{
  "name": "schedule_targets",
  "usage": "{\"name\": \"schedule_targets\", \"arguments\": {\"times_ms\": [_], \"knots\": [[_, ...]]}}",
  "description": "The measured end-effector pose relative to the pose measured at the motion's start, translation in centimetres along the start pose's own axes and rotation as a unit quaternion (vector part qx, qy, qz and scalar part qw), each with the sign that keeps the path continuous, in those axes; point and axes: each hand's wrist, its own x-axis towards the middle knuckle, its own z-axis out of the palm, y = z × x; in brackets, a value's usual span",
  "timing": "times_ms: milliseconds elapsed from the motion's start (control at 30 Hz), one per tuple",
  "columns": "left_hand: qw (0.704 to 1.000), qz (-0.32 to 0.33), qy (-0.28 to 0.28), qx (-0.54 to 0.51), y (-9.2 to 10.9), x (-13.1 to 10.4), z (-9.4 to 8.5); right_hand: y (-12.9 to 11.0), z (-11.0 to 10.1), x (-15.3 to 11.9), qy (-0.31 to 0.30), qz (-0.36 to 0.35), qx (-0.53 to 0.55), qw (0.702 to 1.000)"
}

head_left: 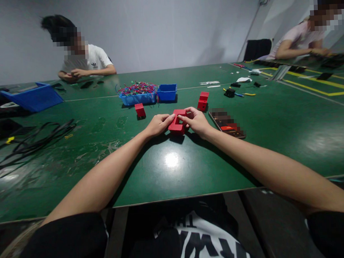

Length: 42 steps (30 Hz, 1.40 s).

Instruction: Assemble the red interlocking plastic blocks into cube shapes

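Observation:
Between my two hands is a red notched block (177,128), held just over the green table (151,171). My left hand (159,124) grips its left side, thumb on top. On the other side my right hand (198,122) pinches it, with the thumb near the notch and the fingers around the far edge. What lies under the fingers is hidden. A small red block (140,110) stands on the table beyond my left hand. Past my right hand sits a stepped red piece (203,101).
A phone (227,123) lies right of my right hand. Behind are a blue bin of coloured wires (138,95) and another blue bin (167,92). Black cables (32,140) and a tilted blue tray (35,97) are at left. Two people sit across the table.

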Motion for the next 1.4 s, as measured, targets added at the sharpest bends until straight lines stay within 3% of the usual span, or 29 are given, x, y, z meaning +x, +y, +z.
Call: {"name": "schedule_targets", "arguments": {"times_ms": [133, 300, 400, 533, 633, 867, 1400], "knots": [[0.995, -0.044, -0.052, -0.072, 0.6, -0.1, -0.5, -0.1, 0.0, -0.2, 0.015, -0.008, -0.024, 1.000], [0.988, -0.079, -0.062, -0.119, 0.8, 0.0, -0.9, 0.0, -0.3, -0.2, 0.012, -0.041, -0.051, 0.998], [0.983, -0.095, -0.063, -0.141, 0.2, 0.2, -1.0, -0.2, -0.7, -0.1, -0.020, -0.079, -0.068, 0.994], [0.970, -0.085, -0.041, -0.222, -0.6, 0.5, -0.9, -0.4, -0.8, -0.2, -0.051, -0.119, -0.076, 0.989], [0.961, -0.061, -0.048, -0.267, -0.9, 0.6, -0.7, -0.1, -0.5, -0.3, -0.040, -0.101, -0.078, 0.991], [0.971, -0.019, -0.042, -0.233, -1.5, 0.6, -0.3, 0.3, -0.5, -0.1, -0.090, -0.084, -0.113, 0.986], [0.966, -0.033, -0.040, -0.253, -1.6, 0.9, 0.2, 0.5, -0.7, 0.1, -0.066, -0.100, -0.121, 0.985]]}}
